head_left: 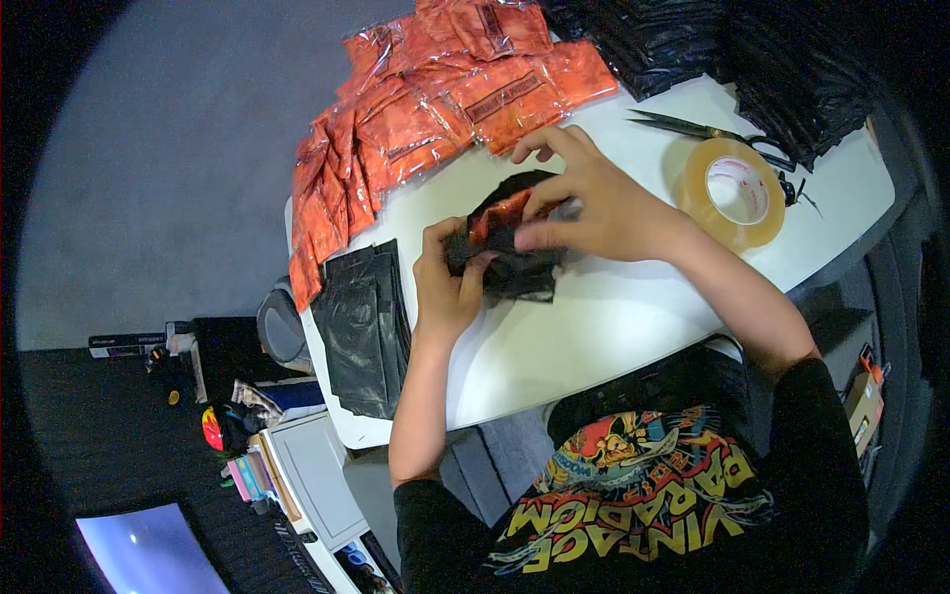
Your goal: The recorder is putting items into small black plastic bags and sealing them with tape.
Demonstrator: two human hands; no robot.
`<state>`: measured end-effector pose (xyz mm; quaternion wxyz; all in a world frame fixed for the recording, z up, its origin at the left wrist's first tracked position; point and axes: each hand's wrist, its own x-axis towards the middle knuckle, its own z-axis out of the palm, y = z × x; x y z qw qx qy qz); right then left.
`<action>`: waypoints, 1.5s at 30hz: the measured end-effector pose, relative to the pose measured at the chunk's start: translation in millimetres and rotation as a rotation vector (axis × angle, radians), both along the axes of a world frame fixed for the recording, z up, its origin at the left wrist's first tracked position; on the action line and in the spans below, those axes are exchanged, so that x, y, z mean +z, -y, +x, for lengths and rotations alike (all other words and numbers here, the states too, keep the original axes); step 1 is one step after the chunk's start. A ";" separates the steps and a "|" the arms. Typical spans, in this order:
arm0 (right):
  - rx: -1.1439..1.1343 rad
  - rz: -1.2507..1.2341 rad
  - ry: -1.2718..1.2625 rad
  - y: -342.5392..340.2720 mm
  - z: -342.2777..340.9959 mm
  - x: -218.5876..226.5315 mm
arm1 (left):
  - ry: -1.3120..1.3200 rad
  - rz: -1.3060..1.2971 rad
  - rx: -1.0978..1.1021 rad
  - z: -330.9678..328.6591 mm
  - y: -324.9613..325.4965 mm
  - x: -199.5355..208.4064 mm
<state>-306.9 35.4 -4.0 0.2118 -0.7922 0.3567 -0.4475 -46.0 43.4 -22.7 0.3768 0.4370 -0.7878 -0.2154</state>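
Note:
A black plastic bag (534,285) is held over the white table in front of me, its mouth spread. Inside that mouth shows part of a shiny orange packet (505,213). My left hand (450,282) is closed on the bag's left side, thumb in front. My right hand (594,203) is at the bag's right side with its fingers apart, the thumb and forefinger beside the orange packet. Slight blur hides whether those fingertips touch it. Just left of my left hand lies a stack of flat black bags (364,327).
Clear-wrapped orange packets (416,109) are heaped along the far left of the white table (515,366). Black plastic packages (792,79) pile up at the far right. Scissors (708,129) and a big roll of clear tape (727,193) lie right of my right hand.

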 end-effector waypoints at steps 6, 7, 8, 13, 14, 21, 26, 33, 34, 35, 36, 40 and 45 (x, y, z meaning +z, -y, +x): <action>0.178 0.190 0.163 1.7 -5.6 10.8 | -0.046 0.000 -0.105 0.8 -2.0 1.2; 0.146 0.113 0.095 -0.3 -3.6 8.6 | -0.060 -0.001 -0.148 -0.5 -1.8 -1.5; 0.114 0.036 0.027 -1.2 -2.1 6.1 | -0.073 -0.003 -0.192 -0.2 -1.6 -4.1; -0.074 0.111 -0.123 -9.1 5.4 1.8 | 0.028 0.135 -0.151 2.9 -6.7 -0.7; -0.062 0.120 -0.141 -7.9 7.1 -5.0 | 0.038 0.163 -0.164 2.2 -5.9 0.2; -0.070 0.383 0.128 8.3 -1.0 -0.2 | -0.060 0.325 -0.132 4.3 3.7 12.8; 0.034 0.341 0.130 13.3 9.8 -31.7 | -0.455 0.487 -0.086 8.3 11.6 17.3; 0.029 0.321 0.542 9.9 14.9 -26.5 | -0.667 0.674 -0.161 3.4 4.7 -1.9; 0.027 0.320 0.531 11.3 15.2 -24.6 | -0.588 0.655 -0.131 4.3 3.5 -2.7; 0.029 0.320 0.531 13.3 12.3 -21.2 | -0.586 0.648 -0.125 6.2 3.7 -1.4; 0.025 0.465 0.417 15.6 7.0 -16.0 | -0.585 0.648 -0.123 8.6 4.9 -3.9; 0.017 0.389 0.196 23.4 2.8 -44.1 | -0.710 0.665 -0.075 5.6 6.7 -5.9; -0.006 0.512 0.187 11.5 14.4 -27.5 | -0.494 0.487 0.018 -3.0 5.7 -8.5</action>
